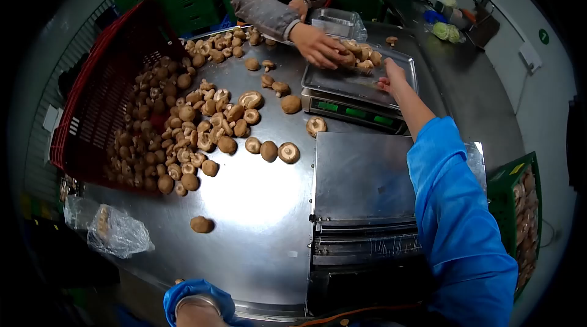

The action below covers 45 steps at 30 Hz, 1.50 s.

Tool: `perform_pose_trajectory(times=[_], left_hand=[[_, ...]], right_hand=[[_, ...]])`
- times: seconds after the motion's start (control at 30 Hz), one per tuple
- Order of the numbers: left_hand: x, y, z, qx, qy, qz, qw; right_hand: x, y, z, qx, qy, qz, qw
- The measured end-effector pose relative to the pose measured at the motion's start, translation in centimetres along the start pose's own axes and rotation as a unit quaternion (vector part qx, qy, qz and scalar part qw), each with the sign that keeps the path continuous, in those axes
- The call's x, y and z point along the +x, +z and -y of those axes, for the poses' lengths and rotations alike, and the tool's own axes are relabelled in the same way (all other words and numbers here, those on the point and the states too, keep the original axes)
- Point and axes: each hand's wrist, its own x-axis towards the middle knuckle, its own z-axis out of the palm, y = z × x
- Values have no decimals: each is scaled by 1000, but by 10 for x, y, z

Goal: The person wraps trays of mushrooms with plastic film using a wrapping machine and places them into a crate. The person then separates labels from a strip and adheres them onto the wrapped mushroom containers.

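Observation:
My right hand (394,76), in a blue sleeve, reaches to the right side of the metal scale tray (330,82). Its fingers are curled beside a heap of brown mushrooms (365,56); whether they hold anything is unclear. A co-worker's hand lies on the left of that heap. Green digits glow on the scale (356,113) below the tray. Of my left arm only the wrist and blue cuff show at the bottom edge; the fingers are out of frame. A single mushroom (202,224) lies on the metal table above that cuff.
A tipped red crate (101,76) spills mushrooms (183,131) over the metal table (257,272). Opposite stands a co-worker, near a clear plastic tray (335,21). Crumpled plastic bags (119,232) lie at the left edge. A green crate (501,195) of packed mushrooms stands at right.

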Motion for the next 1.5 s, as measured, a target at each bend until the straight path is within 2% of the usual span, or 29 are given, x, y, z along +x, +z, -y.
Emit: perform_pose_trajectory(times=[0.03, 0.07, 0.1, 0.17, 0.27, 0.4, 0.53, 0.63, 0.7, 0.77, 0.83, 0.9, 0.97, 1.03, 1.13, 1.17, 1.23, 1.3, 1.33, 1.37, 1.4, 1.43, 1.5], left_hand=[[-3, -9, 6, -28, -50, 13, 998], [-7, -8, 12, -9, -95, -15, 995], [-11, -8, 11, -47, -172, -74, 981], [-20, -4, 18, -41, -220, -123, 967], [-23, 2, 14, 14, -292, -212, 932], [-16, 11, 14, 51, -381, -339, 859], [-22, 6, 42, 138, -372, -360, 845], [4, -11, 48, 179, -428, -417, 781], [17, -22, 61, 232, -388, -463, 762], [25, -40, 80, 476, -297, -410, 719], [48, -54, 92, 613, -225, -357, 668], [71, -68, 111, 722, -145, -313, 600], [91, -76, 131, 744, -191, -303, 564], [97, -78, 158, 732, -214, -281, 582], [92, -70, 196, 633, -239, -275, 683], [95, -62, 202, 654, -230, -258, 673], [93, -56, 217, 571, -234, -300, 727], [103, -45, 222, 565, -218, -359, 710], [110, -39, 223, 555, -218, -390, 702], [118, -37, 223, 547, -216, -417, 694], [134, -40, 222, 575, -183, -401, 689], [156, -44, 222, 600, -151, -389, 683], [204, -67, 228, 591, -179, -390, 683]], right_hand=[[-4, 1, -1, 15, -3, 20, 1000], [-3, -1, 0, 28, -7, 41, 999], [6, -3, -2, 63, 5, 61, 996], [14, 3, -8, 134, 31, 109, 984], [8, 6, -3, 152, 5, 66, 986], [-7, -11, -4, 192, 14, 51, 980], [9, -35, -16, 244, 54, 71, 966], [-18, -54, -9, 254, 58, 73, 963], [-48, -74, 1, 256, 54, 76, 962], [-80, -100, 7, 226, 46, 105, 967], [-102, -131, 6, 194, 22, 135, 971], [-128, -170, -4, 193, 52, 175, 964], [-150, -220, -21, 183, 85, 235, 951], [-190, -261, -33, 158, 108, 222, 956], [-230, -307, -51, 113, 133, 187, 967], [-236, -318, -56, 111, 122, 193, 967], [-241, -335, -60, 106, 95, 212, 967], [-240, -346, -57, 80, 79, 232, 966], [-245, -349, -52, 4, 57, 207, 977], [-249, -352, -50, -68, 30, 181, 981], [-242, -358, -61, -139, -91, 138, 976], [-239, -365, -64, -171, -166, 138, 961], [-238, -358, -59, -82, -329, 159, 927]])
